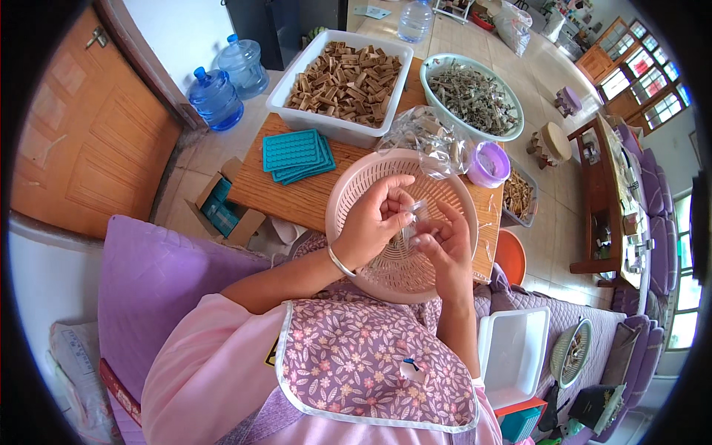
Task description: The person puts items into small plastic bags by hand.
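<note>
Both hands are raised over a pink slatted plastic basket point(345, 196). Between my fingertips is a small clear plastic bag point(417, 207), with something pale by its lower part that I cannot make out. My left hand point(371, 226), with a pale bangle on the wrist, pinches the bag between thumb and fingers. My right hand point(449, 241) has its fingers bent around the bag's other side, thumb tip against it. Just beyond the basket lies a larger crumpled clear bag point(426, 141) with brown pieces in it. Beside that stands a purple cup point(488, 165).
On the wooden table point(297, 204) are a white bin point(326, 133) of brown wooden blocks, a pale green basin point(512, 133) of small grey packets, and stacked teal sheets point(297, 154). Water jugs point(215, 100) stand on the floor at left. A white tray point(512, 356) lies at my right.
</note>
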The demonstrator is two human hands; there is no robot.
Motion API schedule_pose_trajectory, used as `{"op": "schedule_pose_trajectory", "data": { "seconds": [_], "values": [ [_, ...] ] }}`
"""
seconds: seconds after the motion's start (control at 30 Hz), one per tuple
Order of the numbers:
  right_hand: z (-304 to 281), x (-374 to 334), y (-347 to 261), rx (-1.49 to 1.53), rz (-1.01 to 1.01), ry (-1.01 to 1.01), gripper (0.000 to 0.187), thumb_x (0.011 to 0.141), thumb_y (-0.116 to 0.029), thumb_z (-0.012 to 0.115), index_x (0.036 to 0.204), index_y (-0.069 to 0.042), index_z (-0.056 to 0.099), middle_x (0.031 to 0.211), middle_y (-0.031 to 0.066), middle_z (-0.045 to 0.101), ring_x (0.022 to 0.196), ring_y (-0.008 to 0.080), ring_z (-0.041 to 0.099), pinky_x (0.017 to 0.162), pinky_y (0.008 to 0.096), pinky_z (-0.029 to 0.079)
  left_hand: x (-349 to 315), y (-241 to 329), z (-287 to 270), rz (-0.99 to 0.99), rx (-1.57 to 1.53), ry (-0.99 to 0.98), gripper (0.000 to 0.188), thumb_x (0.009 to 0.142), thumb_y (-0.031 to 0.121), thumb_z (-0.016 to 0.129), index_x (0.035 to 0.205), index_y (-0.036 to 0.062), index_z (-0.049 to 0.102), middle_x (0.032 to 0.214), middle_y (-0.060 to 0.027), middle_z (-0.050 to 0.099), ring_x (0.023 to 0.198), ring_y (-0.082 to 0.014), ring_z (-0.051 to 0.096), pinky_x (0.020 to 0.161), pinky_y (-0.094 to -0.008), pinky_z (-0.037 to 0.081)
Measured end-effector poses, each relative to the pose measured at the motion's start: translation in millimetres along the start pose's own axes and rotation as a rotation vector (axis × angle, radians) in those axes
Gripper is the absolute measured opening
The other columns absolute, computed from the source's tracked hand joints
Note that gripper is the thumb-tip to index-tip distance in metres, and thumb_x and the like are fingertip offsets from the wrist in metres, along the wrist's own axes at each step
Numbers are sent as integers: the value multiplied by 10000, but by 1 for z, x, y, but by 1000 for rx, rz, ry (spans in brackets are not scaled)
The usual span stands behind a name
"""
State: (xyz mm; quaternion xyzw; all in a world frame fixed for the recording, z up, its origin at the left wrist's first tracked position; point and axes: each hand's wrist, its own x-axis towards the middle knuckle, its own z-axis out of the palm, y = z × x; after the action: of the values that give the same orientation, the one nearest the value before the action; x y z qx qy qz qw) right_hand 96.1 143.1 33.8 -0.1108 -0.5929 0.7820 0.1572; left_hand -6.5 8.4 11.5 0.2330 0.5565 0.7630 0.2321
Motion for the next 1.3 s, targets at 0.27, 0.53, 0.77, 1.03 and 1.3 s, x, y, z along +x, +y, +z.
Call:
{"op": "schedule_pose_trajectory", "data": {
  "seconds": [0.27, 0.53, 0.77, 1.03, 1.3],
  "values": [
    [-11, 21, 12, -255, -89, 209, 510, 791, 114, 689, 1240, -20, 488, 871, 9, 568, 750, 67, 544, 667, 188, 463, 4, 17, -15, 491, 689, 45, 416, 855, 82, 696, 1254, 92, 576, 1297, -151, 536, 1195, -277, 538, 954, -364, 473],
    [-4, 13, 10, -539, -200, 229, 580, 771, 117, 710, 1282, -24, 474, 900, 17, 563, 779, 74, 560, 678, 202, 489, 3, 14, -8, 197, 580, -51, 269, 930, 38, 594, 1194, 76, 622, 1322, -114, 508, 1094, -180, 592, 874, -285, 498],
    [-10, 13, 9, -167, -113, 93, 687, 749, 81, 751, 1344, -35, 427, 1003, 44, 554, 830, 93, 569, 728, 215, 528, 11, 11, -18, -78, -2, -199, 248, 938, -39, 519, 1158, 30, 612, 1298, -71, 538, 1210, -150, 523, 966, -292, 448],
    [-18, 21, 10, 95, 95, -95, 801, 731, -24, 812, 1398, -36, 368, 1120, 95, 553, 957, 161, 592, 825, 278, 540, 28, 7, -29, 242, 402, -417, 141, 913, 113, 649, 1030, 34, 639, 1221, -83, 586, 1131, -163, 565, 931, -297, 470],
    [-13, 34, 9, -410, -259, -70, 214, 775, -15, 766, 940, 1, 631, 1234, 141, 535, 1146, 220, 536, 937, 341, 479, 34, 39, -31, 133, 704, -442, 197, 866, 117, 698, 1027, 19, 643, 1135, -83, 609, 865, -156, 645, 767, -303, 510]
  ]
}}
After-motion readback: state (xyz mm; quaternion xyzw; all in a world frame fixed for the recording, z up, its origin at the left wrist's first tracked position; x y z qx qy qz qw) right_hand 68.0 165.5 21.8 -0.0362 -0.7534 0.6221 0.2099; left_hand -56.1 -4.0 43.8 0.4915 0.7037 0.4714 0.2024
